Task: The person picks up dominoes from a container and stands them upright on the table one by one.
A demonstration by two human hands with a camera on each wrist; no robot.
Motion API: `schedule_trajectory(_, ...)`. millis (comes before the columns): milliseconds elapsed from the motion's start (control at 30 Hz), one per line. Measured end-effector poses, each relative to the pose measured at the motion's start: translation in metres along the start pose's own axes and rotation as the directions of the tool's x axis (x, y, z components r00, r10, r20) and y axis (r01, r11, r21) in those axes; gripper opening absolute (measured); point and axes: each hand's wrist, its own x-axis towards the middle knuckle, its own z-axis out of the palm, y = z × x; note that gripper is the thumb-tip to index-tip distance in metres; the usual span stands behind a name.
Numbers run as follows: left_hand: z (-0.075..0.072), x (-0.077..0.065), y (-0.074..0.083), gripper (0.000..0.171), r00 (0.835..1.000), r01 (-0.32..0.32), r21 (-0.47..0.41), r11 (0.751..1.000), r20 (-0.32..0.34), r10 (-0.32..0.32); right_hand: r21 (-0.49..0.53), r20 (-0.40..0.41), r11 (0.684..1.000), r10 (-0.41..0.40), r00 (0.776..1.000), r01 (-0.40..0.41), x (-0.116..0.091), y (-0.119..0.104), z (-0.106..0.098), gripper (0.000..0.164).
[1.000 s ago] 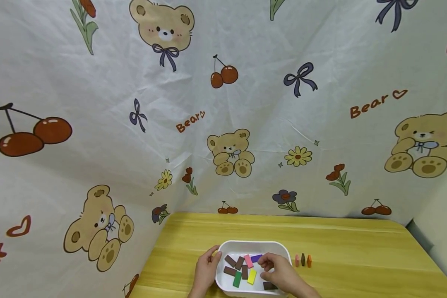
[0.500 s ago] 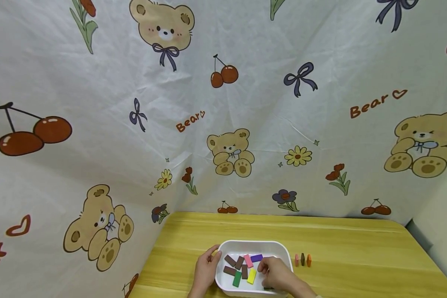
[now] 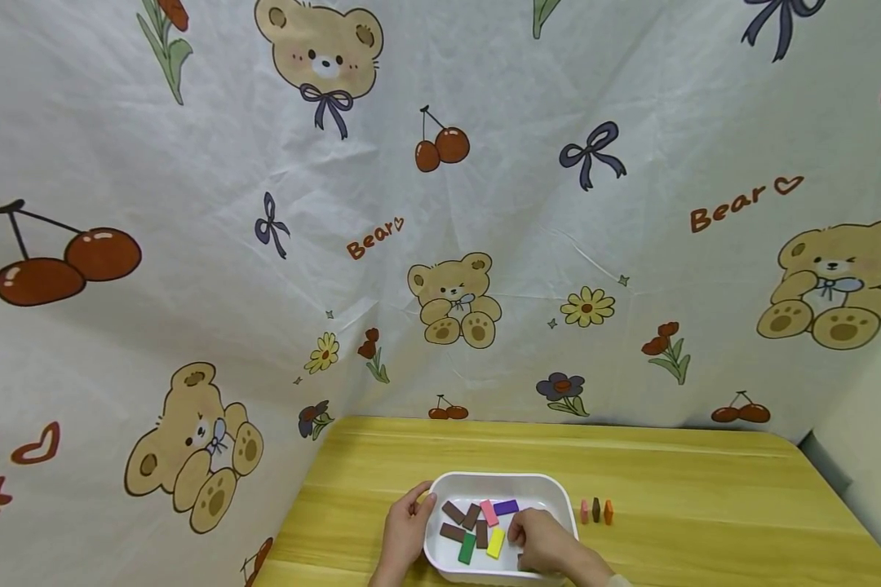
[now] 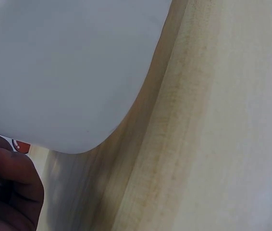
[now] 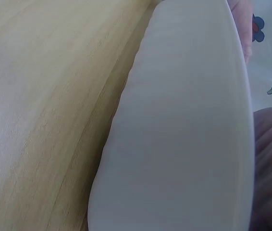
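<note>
A white plastic tray (image 3: 499, 475) holds several small flat domino blocks. My left hand (image 3: 405, 528) grips its left end, thumb at the rim; in the left wrist view the curled fingers of that hand (image 4: 16, 185) sit beside the tray wall (image 4: 73, 67). My right hand (image 3: 551, 540) reaches over the front right rim, fingers curled down on a brown block that is almost wholly hidden beneath them. Left of it lie a yellow block (image 3: 495, 543), a green block (image 3: 467, 549), a pink block (image 3: 489, 513), a purple block (image 3: 506, 507) and several brown blocks (image 3: 453, 532).
On the yellow wood-grain table (image 3: 705, 505), right of the tray, a pink block (image 3: 584, 511), a dark brown block (image 3: 596, 510) and an orange block (image 3: 608, 512) stand upright in a row. A bear-printed cloth (image 3: 521, 220) hangs behind and at the left.
My right hand has lowered into the tray's front right corner, its fingers closing over the brown block that showed there before. The left hand and the tray have stayed in place.
</note>
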Motion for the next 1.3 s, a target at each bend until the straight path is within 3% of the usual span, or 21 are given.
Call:
schedule_trajectory(267, 0.003, 0.002, -0.005, 0.030, 1.000, -0.015, 0.022, 1.000, -0.012, 0.015, -0.027, 0.009, 0.999, 0.035, 0.999, -0.035, 0.003, 0.003, 0.003, 0.033)
schedule_trajectory(633, 0.006, 0.005, -0.011, 0.031, 1.000, 0.016, 0.039, 0.999, -0.011, -0.015, -0.104, 0.009, 0.994, -0.024, 1.000, 0.025, 0.004, 0.004, 0.004, 0.030)
schedule_trajectory(867, 0.002, -0.002, 0.005, 0.032, 1.000, 0.014, 0.017, 1.000, -0.007, -0.013, -0.111, 0.015, 0.993, -0.046, 0.999, 0.047, 0.003, 0.005, 0.004, 0.025)
schedule_trajectory(1000, 0.003, -0.003, 0.005, 0.031, 1.000, 0.015, 0.033, 0.999, -0.018, -0.014, -0.137, -0.011, 0.988, -0.069, 0.998, 0.067, 0.003, 0.005, 0.007, 0.027)
schedule_trajectory(1300, 0.004, 0.003, -0.009, 0.031, 1.000, -0.014, 0.027, 1.000, -0.013, 0.014, -0.049, -0.094, 0.999, -0.026, 0.995, 0.021, 0.006, 0.004, 0.007, 0.025)
